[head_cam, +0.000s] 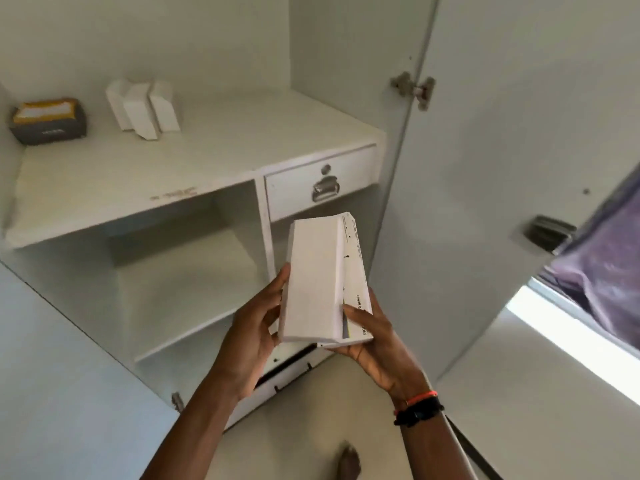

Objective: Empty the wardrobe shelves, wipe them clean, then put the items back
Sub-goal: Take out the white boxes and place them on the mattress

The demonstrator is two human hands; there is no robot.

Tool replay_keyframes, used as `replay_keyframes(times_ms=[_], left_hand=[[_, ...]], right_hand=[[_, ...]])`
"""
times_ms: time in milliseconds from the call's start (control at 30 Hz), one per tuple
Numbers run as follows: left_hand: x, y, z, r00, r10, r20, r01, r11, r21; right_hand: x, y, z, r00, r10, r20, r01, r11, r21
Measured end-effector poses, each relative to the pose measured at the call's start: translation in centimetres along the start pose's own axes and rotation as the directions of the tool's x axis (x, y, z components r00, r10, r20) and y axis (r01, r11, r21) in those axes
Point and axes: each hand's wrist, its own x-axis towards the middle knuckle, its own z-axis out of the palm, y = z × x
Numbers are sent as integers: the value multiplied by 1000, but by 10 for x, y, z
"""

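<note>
Both hands hold two long white boxes stacked together, just below the drawer (pixel 322 181). The left hand (pixel 256 327) pinches the plain white box (pixel 311 271) along its left edge between thumb and curled fingers. The right hand (pixel 374 337) cradles the printed box (pixel 353 258) from beneath, with its thumb pressed on the lettered face. The boxes' long axis runs from the near ends in the palms up and away, so the far ends point at the drawer front. The upper shelf (pixel 225 150) lies above and to the left of the drawer, with three white boxes (pixel 142 109) standing at its back and a tissue box (pixel 48 121) farther left. The lower shelf (pixel 180 289) opens below and to the left of the drawer. Both shelves lie to the left, so the left hand looks the nearer one to lead. Whether the boxes are coming out or going back cannot be told.
</note>
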Motion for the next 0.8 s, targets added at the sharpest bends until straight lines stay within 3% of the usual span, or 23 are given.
replay_keyframes(times_ms=[133,267,467,600,700,800], left_hand=[[-36,-30,13,1000,13,-20,-11,992,127],[-68,-56,38,989,-137,50,129,982,136],[-113,-85,77,910,-282,303,248,958,145],[-151,-105,111,813,-363,455,311,932,189],[-201,-129,130,695,-443,566,340,896,284],[-254,-150,136,600,-541,589,383,841,383]], right_hand=[[-64,29,-4,984,-18,-175,22,1000,21],[-135,45,-15,923,-81,-377,107,993,47],[-237,65,-34,761,-192,-619,256,967,15],[-311,84,-36,646,-238,-725,368,930,22],[-381,114,-31,536,-278,-797,428,903,-28],[-439,155,-23,432,-267,-861,464,885,-42]])
